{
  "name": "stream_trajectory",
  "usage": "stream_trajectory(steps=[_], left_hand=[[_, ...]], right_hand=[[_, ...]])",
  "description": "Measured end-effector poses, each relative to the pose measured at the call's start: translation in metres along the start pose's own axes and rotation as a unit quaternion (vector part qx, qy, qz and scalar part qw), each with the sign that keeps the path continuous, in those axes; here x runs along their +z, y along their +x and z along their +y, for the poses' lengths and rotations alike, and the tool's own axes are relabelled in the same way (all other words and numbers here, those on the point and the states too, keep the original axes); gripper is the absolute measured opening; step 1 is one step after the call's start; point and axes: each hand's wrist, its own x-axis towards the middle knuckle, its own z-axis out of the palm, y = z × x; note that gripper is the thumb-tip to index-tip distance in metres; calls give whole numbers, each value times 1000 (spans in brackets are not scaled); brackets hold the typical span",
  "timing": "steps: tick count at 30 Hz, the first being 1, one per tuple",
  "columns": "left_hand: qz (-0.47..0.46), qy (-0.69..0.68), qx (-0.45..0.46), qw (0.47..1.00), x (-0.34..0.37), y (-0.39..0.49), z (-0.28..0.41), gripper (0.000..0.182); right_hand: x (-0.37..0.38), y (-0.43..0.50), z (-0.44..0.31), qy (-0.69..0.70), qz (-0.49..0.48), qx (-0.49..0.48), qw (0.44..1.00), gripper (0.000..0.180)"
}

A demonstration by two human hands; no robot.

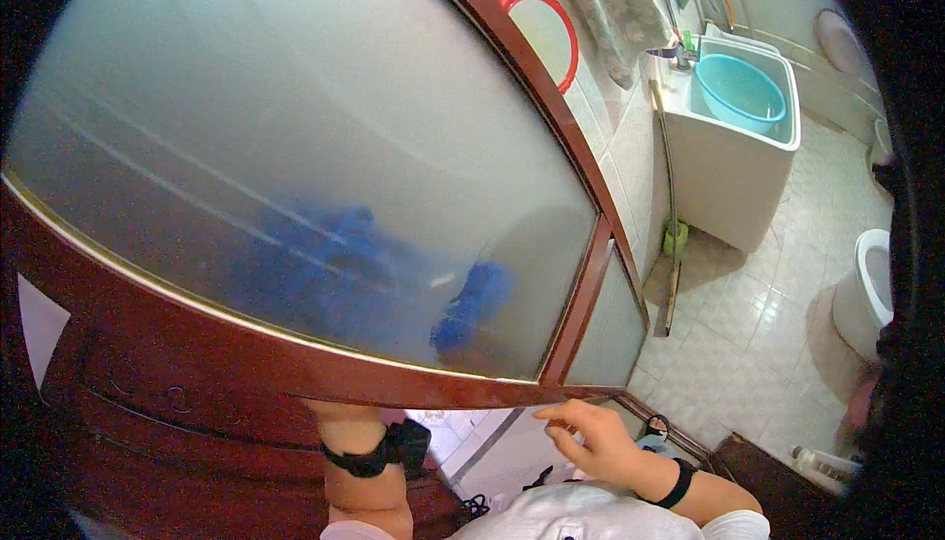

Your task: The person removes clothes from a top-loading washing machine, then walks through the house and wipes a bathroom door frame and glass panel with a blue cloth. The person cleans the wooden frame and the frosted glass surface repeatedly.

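Observation:
Before me stands a door with a dark red wooden frame (413,389) and a frosted glass pane (295,126). My left forearm, with a black watch (407,445) on the wrist, passes behind the frame's edge, so my left hand is out of view. Blurred blue shapes (472,304) show on the glass; what they are cannot be told. My right hand (594,440) is beside the door's edge, near the frame corner, with fingers loosely bent and nothing visible in them. A black band (678,482) circles that wrist.
On the right, a tiled bathroom floor (727,341) holds a white washtub sink (727,171) with a light blue basin (738,93) in it. A toilet (860,304) stands farther right. A long thin pole (668,193) leans by the sink. A red-framed mirror (546,34) is near the wall.

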Motion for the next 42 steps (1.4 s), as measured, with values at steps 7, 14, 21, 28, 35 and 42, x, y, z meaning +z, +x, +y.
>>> stream_trajectory(steps=[7,14,21,28,35,42], left_hand=[[-65,-87,-44,993,19,-6,-23,40],[-48,-80,-38,995,2,-1,-12,41],[-42,-75,-36,996,-6,1,-11,42],[-46,-67,-41,996,-3,-3,-13,43],[-47,-69,-45,996,-6,-6,-17,45],[-51,-80,-43,995,-7,-12,-13,46]], right_hand=[[-14,7,7,-15,35,34,999,18],[-18,10,14,-38,27,25,999,16],[-15,16,18,-50,-2,21,999,16],[-15,18,23,-52,13,13,998,16],[-12,25,20,-62,16,-16,998,16],[-12,23,21,-77,-17,15,997,16]])
